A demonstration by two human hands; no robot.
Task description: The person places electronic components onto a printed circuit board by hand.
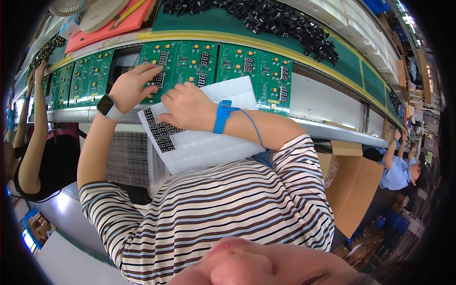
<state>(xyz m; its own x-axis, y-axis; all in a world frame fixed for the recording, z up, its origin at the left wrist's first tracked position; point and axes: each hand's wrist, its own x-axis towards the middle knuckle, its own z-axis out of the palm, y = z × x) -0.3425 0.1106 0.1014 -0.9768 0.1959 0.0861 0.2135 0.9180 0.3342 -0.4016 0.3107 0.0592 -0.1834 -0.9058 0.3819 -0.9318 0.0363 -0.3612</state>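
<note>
My left hand, with a smartwatch on its wrist, lies on a green circuit board on the line, its fingers spread and the fingertips on a small digit display. My right hand, with a blue wrist strap and cord, rests on a white foam tray held against my chest. Its fingers curl over rows of black display parts at the tray's left end. Whether it grips one is hidden.
Several more green boards lie along the conveyor. A heap of black parts sits on the green mat behind. An orange tray is at the far left. One co-worker's arm reaches in on the left, another person sits on the right near a cardboard box.
</note>
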